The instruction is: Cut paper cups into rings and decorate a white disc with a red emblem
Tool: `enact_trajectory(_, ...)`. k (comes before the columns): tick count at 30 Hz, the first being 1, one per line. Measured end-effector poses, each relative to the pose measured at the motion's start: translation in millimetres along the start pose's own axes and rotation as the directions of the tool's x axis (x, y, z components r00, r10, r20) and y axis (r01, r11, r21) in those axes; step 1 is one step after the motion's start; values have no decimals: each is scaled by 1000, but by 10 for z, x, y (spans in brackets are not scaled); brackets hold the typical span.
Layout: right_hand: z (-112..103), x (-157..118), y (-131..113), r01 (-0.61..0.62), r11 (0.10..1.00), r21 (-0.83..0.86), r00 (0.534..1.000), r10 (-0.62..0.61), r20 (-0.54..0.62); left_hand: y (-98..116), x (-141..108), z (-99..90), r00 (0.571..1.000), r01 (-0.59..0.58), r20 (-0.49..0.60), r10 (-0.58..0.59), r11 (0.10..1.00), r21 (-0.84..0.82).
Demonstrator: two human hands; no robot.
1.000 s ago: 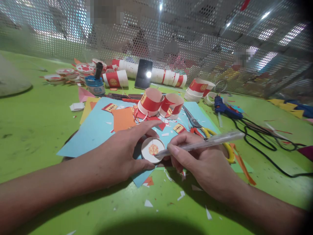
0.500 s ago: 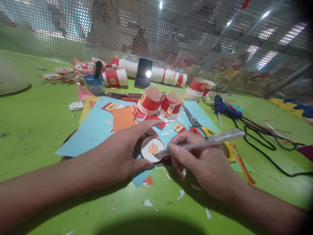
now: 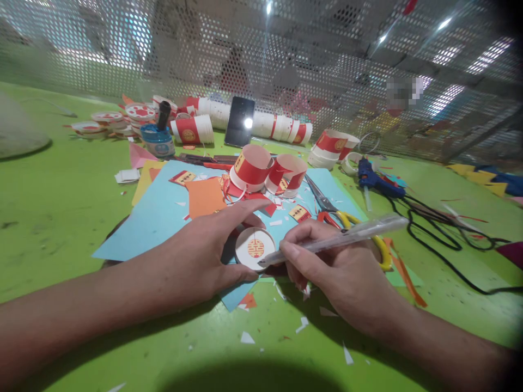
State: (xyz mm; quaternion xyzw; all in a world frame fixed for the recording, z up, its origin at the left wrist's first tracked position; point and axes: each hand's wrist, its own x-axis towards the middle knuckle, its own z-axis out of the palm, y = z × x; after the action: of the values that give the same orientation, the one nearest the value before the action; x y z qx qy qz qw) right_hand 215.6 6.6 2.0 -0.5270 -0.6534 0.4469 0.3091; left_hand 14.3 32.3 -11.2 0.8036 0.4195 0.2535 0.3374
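A round white paper cup bottom [image 3: 249,252] with an orange-gold emblem lies on the blue paper, between both hands. My left hand [image 3: 204,247] grips its edge, thumb at the near side and fingers at the far side. In my right hand [image 3: 322,261] is a clear-barrelled pen [image 3: 351,233], its dark tip touching the white disc at the lower right of the emblem. Beyond the hands stand two cut red-and-white paper cup pieces [image 3: 250,171]. Yellow-handled scissors [image 3: 322,198] lie partly hidden behind my right hand.
A blue glue gun [image 3: 378,182] with a black cord [image 3: 433,267] lies at right. Behind are a phone [image 3: 239,122], stacked paper cups [image 3: 194,130] and a blue jar [image 3: 157,142]. Orange paper [image 3: 206,198] and scraps lie on blue sheets [image 3: 143,223]. A perforated panel [image 3: 245,60] borders the table.
The pen tip has shifted slightly downward on the white disc, and the pen's rear end moved a little left. My left hand and the disc stay in place.
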Motion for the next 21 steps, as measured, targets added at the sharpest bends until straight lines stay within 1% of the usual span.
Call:
enact_trajectory(8, 12, 34, 12, 10, 1000, 19, 1000, -10, -4, 6, -8, 0, 1000, -6, -3, 6, 1000, -5)
enact_trajectory(15, -3, 6, -2, -1, 1000, -23, 1000, 1, 5, 1, -2, -1, 1000, 24, 15, -24, 1000, 4)
enact_trajectory(21, 2, 9, -1, 11, 1000, -5, 1000, -11, 3, 2, -4, -1, 1000, -3, 7, 3, 1000, 1)
